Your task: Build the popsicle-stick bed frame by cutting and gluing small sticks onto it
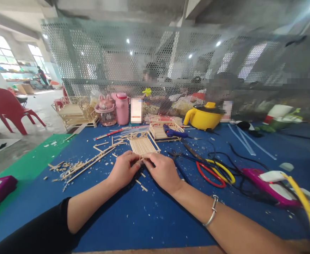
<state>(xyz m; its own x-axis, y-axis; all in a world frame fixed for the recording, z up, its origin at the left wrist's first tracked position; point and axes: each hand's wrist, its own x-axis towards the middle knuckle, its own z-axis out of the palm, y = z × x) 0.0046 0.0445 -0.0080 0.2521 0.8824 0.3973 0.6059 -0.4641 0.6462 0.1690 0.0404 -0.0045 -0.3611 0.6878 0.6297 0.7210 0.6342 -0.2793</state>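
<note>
Many slim, pale rods (pixel 142 144) form one panel (pixel 147 147).

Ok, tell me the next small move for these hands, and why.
Probably ease the right thumb back a little to check the near edge of the small stick frame: the left hand and right hand pinch close together there, and their fingers hide whether that edge sits flush.

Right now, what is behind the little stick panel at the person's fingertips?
Behind the stick panel, to the right, sits a second stick frame; farther back, left, stands a pink bottle. A purple tool hides part of that frame, so what lies beneath can't be seen.
</note>
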